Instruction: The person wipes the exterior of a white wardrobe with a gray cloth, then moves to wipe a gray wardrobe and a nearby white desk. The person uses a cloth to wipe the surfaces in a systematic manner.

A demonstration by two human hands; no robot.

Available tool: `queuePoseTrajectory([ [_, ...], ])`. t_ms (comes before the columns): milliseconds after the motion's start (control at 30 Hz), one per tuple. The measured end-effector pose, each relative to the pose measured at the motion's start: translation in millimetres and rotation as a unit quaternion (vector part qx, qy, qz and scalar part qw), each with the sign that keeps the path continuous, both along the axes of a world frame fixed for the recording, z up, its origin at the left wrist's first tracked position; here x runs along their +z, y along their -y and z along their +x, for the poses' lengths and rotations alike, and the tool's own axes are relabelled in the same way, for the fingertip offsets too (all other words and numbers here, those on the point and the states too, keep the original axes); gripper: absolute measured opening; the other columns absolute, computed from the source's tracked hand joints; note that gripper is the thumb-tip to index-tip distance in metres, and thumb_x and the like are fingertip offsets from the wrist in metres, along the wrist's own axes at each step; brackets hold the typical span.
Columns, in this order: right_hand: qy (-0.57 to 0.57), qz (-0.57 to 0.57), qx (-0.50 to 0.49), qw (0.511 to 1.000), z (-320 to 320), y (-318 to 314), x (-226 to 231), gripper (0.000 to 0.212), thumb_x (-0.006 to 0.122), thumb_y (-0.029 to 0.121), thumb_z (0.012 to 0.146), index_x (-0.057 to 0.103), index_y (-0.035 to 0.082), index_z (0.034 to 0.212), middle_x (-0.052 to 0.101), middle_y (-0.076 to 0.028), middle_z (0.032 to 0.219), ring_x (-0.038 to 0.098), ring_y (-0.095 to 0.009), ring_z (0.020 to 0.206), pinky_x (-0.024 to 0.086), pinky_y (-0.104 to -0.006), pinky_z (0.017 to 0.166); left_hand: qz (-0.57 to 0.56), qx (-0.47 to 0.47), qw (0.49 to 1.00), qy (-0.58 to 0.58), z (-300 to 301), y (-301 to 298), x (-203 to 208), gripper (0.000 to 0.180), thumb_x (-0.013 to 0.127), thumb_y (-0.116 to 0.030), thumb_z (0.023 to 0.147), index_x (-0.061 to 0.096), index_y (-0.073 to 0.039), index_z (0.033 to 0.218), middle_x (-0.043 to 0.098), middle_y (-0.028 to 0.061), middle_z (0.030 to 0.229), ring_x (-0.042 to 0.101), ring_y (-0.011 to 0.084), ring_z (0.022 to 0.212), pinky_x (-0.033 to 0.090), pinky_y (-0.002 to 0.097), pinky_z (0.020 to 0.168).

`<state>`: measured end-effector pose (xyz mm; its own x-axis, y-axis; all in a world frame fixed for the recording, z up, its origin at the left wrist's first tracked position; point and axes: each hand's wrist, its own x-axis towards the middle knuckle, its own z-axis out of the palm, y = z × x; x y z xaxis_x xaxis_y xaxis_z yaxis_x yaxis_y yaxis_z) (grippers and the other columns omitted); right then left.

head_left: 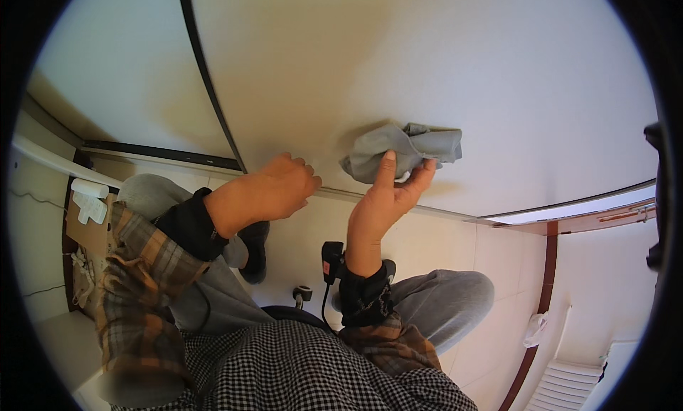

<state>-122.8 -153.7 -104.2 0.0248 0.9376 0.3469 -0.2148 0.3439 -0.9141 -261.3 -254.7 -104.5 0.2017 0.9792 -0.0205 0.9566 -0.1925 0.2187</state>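
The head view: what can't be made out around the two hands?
All head view:
Crumpled grey cloth: underside, hidden by its own folds.
Bare right hand: some fingers, hidden by cloth or one another.
Bare left hand: palm and anything inside, hidden by curled fingers.

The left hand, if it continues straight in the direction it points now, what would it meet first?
The left hand would probably meet the grey cloth held by the right hand; depth is unclear, though, so it might touch the pale panel first.
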Motion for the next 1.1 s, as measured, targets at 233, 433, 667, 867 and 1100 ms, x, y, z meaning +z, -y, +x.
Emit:
queuePoseTrajectory([
  [233,0.051,0.036,-0.045,0.997,12,-21,-21,0.056,0.074,0.01,0.091,0.043,0.002,0.136,0.04,-0.01,0.131,0.043,-0.024,0.123,0.047,-0.0391,0.096,0.065,0.041,0.964,0.256,11,-1,25,0.02,0.071,-0.018,0.088,0.066,-0.001,0.096,0.067,0.0141,0.09,0.065,0.0366,0.091,0.052,0.0456,0.076],
  [433,0.117,0.023,-0.029,0.992,18,-21,-33,0.056,0.08,0.016,0.088,0.046,0.003,0.131,0.045,-0.009,0.124,0.047,-0.022,0.116,0.046,-0.0362,0.092,0.083,0.036,0.959,0.267,30,-8,25,0.052,0.069,-0.015,0.088,0.053,-0.01,0.138,0.068,0.0193,0.106,0.067,0.039,0.088,0.052,0.0456,0.074],
  [667,-0.059,-0.086,0.134,0.985,24,-16,-24,0.049,0.072,0.013,0.091,0.047,0.005,0.132,0.053,-0.011,0.127,0.051,-0.022,0.119,0.046,-0.0391,0.095,0.056,0.063,0.938,0.336,51,-29,10,0.084,0.067,-0.002,0.085,0.026,-0.015,0.157,0.056,0.0267,0.128,0.064,0.0443,0.099,0.053,0.0494,0.081],
  [867,-0.038,-0.192,0.24,0.951,49,-15,5,0.04,0.051,0.031,0.103,0.048,0.008,0.136,0.054,-0.008,0.13,0.053,-0.022,0.12,0.047,-0.0402,0.096,0.215,0.13,0.931,0.263,63,-42,2,0.083,0.076,-0.007,0.081,0.036,-0.019,0.153,0.05,0.0207,0.128,0.059,0.0419,0.105,0.052,0.0476,0.085],
  [1100,0.068,-0.181,0.337,0.921,68,-26,34,0.056,0.052,0.038,0.104,0.042,0.007,0.149,0.058,-0.009,0.128,0.056,-0.024,0.125,0.047,-0.047,0.102,0.458,0.079,0.884,0.04,53,-65,26,0.068,0.087,-0.016,0.066,0.064,-0.018,0.131,0.052,0.0124,0.117,0.056,0.0319,0.1,0.05,0.0406,0.081],
])
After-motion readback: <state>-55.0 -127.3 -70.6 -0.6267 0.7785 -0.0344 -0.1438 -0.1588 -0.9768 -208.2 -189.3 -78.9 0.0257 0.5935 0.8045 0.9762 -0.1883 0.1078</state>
